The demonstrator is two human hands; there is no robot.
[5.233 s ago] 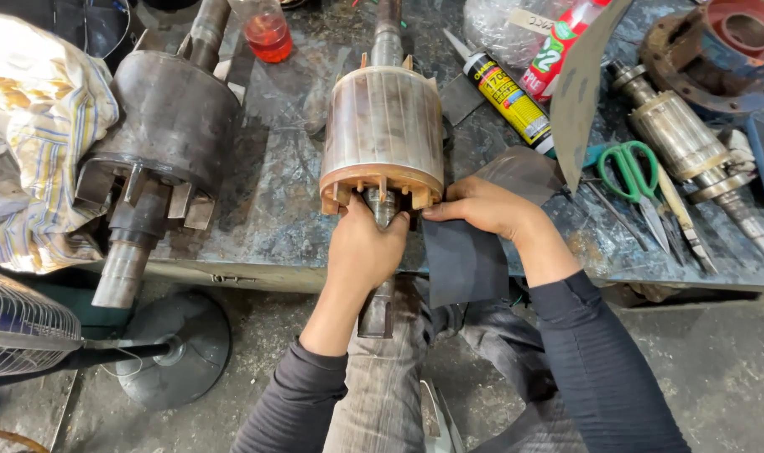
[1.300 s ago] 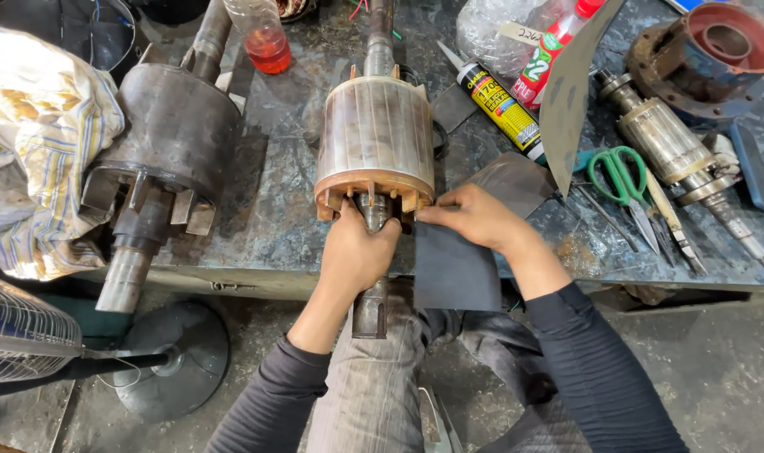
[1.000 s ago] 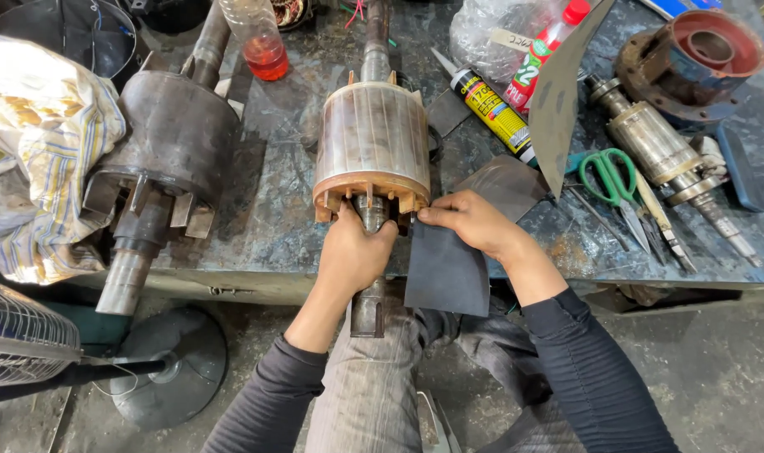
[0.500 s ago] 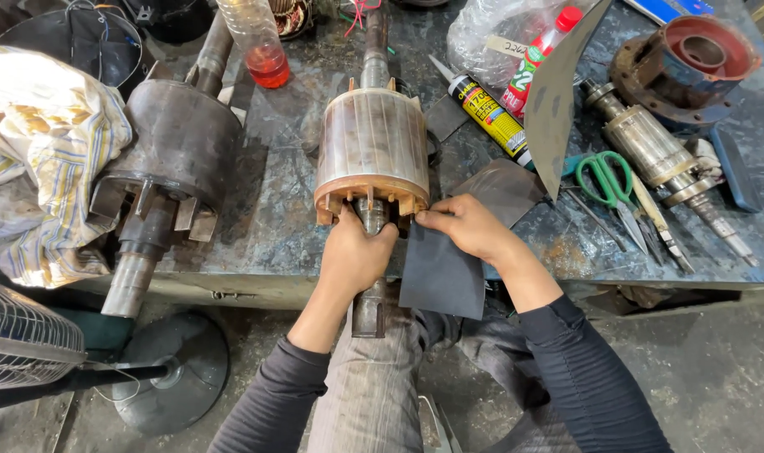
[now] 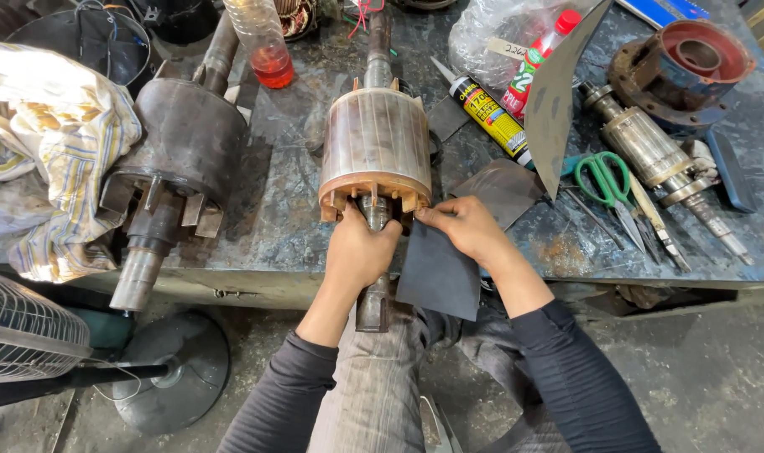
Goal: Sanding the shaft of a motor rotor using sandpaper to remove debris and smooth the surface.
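Here, in the head view, both of your hands work at the near end of one copper-brown rotor that lies on the dark workbench with its shaft sticking out past the bench edge toward you. Your left hand is closed around that shaft, fingers wrapped tight just below the rotor's end ring. Your right hand sits just to the right of it, fingertips pinched on the top edge of one dark abrasive sheet, which hangs down from the fingers over the bench edge and touches the shaft's right side.

Count the rest outward from your fingers. Well left of your left hand lies a second, darker rotor, with one striped cloth bundled beyond it. Just beyond your right fingertips lies one curled dark sheet, and another grey sheet stands upright farther back. Right of that hand you have one pair of green-handled scissors and a third, smaller steel rotor, with one rusty round housing behind it. Beyond your fingers, past the rotor, lie one sealant tube, one red-capped bottle and one plastic bottle of red liquid. Below the bench at your left stands one fan.
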